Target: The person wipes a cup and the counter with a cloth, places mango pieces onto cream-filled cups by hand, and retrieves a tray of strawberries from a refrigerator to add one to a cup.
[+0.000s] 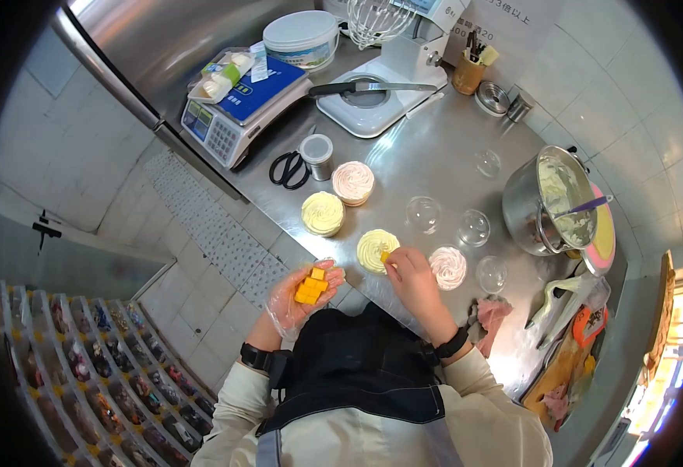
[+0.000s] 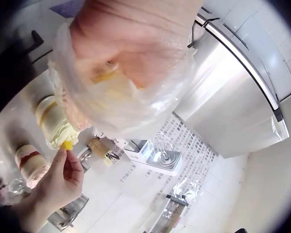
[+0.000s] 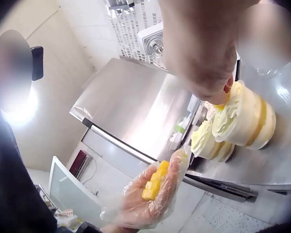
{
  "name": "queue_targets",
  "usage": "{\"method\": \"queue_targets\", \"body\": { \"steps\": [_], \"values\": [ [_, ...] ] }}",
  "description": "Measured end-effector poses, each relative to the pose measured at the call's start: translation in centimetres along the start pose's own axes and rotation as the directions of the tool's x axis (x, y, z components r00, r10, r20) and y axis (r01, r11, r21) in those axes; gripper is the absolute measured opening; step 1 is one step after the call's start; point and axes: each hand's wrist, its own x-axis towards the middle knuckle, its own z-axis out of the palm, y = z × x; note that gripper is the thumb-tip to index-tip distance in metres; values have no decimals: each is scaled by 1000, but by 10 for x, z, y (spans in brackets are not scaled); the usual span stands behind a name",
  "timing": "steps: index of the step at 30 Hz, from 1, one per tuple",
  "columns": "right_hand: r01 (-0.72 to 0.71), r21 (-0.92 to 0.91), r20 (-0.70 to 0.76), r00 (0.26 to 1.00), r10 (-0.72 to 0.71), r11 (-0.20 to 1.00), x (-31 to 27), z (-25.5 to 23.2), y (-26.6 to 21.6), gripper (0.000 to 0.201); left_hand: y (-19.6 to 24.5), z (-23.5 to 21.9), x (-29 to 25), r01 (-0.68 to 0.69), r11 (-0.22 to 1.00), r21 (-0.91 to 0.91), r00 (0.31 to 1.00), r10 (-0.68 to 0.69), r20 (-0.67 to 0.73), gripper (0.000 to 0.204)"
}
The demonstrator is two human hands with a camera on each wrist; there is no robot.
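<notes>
Smooth, glossy metal across the worktop [image 1: 411, 175], likewise on the rounded pot [image 1: 522, 219]. Thin, crinkled clear plastic over the left hand [image 1: 301, 300]. Smooth, slightly glossy faces on the yellow cubes [image 1: 310, 289] and on the single cube [image 1: 386, 257] between the fingers of the right hand [image 1: 414, 282]. Soft, ridged cream [image 1: 369, 249] above smooth clear plastic cups [image 3: 254, 121]. Glossy, transparent plastic in the domed lids [image 1: 422, 215]. Rumpled pink cloth [image 1: 492, 315]; matt dark cloth for the apron [image 1: 357, 350]; glossy, smooth wall tiles [image 1: 614, 101].

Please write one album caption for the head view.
Right hand brings a yellow cube to a cream swirl; plastic-gloved left hand carries more cubes.
</notes>
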Motion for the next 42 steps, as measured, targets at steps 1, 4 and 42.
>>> {"method": "queue_targets", "body": {
  "steps": [1, 4, 42],
  "values": [
    [-10, -13, 1, 1000, 10, 1000, -1, 0, -1, 12, 3, 1, 2, 15, 1000, 23, 1000, -15, 2, 51],
    [5, -16, -49, 999, -6, 1000, -3, 2, -3, 12, 12, 3, 6, 56, 997, 54, 998, -57, 16, 50],
    [111, 53, 38, 993, -113, 992, 16, 0, -56, 27, 24, 29, 27, 308, 945, 109, 946, -317, 67, 55]
  ]
}}
